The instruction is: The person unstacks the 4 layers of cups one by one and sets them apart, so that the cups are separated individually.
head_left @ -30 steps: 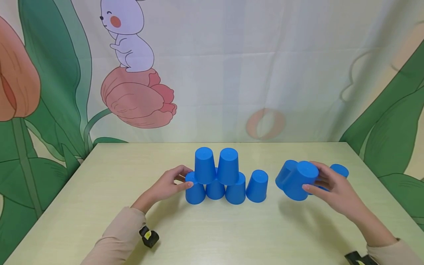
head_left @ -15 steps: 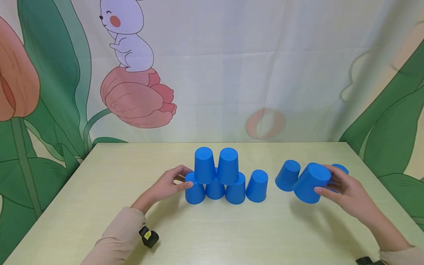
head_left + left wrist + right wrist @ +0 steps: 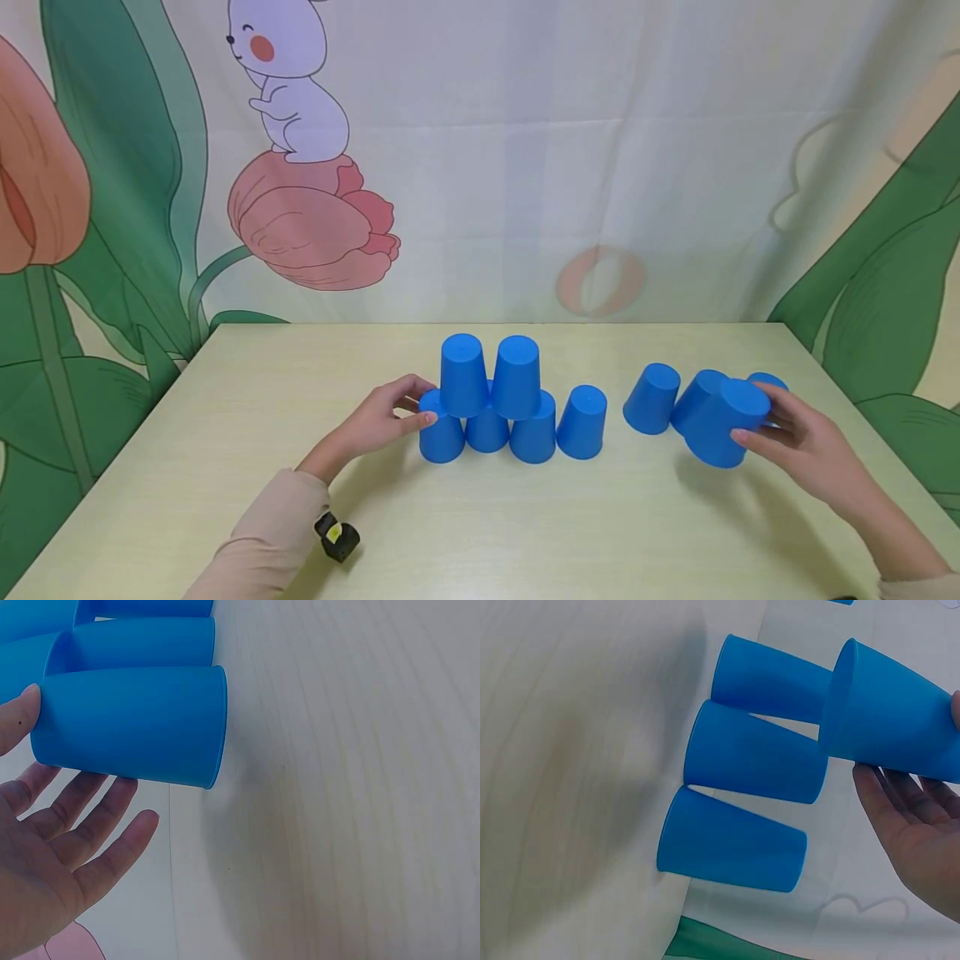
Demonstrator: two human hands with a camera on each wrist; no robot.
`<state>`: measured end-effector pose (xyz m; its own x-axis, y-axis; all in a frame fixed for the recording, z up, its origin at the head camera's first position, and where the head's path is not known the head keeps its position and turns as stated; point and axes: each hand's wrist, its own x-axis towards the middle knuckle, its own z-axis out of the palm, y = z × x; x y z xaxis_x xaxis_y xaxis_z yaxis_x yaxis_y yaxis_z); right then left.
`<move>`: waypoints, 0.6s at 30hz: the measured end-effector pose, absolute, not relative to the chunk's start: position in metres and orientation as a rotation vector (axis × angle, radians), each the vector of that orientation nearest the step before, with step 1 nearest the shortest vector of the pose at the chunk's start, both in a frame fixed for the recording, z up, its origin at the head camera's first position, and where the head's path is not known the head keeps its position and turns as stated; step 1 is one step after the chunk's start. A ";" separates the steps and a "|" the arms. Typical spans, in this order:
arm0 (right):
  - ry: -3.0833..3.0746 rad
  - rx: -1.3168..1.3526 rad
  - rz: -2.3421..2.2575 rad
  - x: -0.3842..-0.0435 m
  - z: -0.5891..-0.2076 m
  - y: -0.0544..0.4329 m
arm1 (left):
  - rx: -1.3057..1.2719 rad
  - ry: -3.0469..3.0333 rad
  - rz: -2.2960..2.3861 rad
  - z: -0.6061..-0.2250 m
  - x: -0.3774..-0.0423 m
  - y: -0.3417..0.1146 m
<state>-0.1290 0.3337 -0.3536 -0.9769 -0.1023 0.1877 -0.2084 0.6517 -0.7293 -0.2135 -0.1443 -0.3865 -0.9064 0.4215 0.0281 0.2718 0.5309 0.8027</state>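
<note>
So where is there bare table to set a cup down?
Widest: the table in front of the stack, between left hand and right hand. Also bare: left of the left hand, and behind the row's end cup. Crowded: around the held cup and right cups; only a slim gap parts these from the end cup.

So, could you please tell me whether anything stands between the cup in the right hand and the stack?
Yes, at table level: in the head view, a half-hidden cup behind the held cup, then another cup to the left. Above them, nothing visible blocks the way to the stack.
</note>
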 end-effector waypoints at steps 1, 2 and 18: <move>-2.741 0.252 1.229 -0.129 -0.354 0.336 | 0.591 2.598 1.316 -0.387 -0.213 -0.144; -2.747 0.244 1.225 -0.129 -0.355 0.338 | 0.590 2.601 1.315 -0.387 -0.213 -0.144; -2.806 0.207 1.157 -0.130 -0.368 0.362 | 0.589 2.597 1.315 -0.387 -0.214 -0.144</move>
